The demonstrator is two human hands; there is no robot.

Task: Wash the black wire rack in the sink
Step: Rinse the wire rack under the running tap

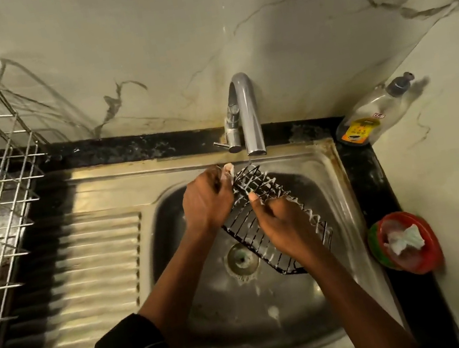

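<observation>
Scrubbing in hand, judging by the white foam along the wires of the rack. Held tilted over the sink basin, far end just below the tap, near end lower, beside the drain. Left hand at the far-left corner, fingers curled round a pale scrap, probably a scrubber, against the wires. Right hand gripping mid-rack, fingers wrapped under, thumb laid on top. Running water: cannot tell. Next, probably: work the scrap down the near half, keep a firm right grip on slippery wire, then rinse under the tap.
</observation>
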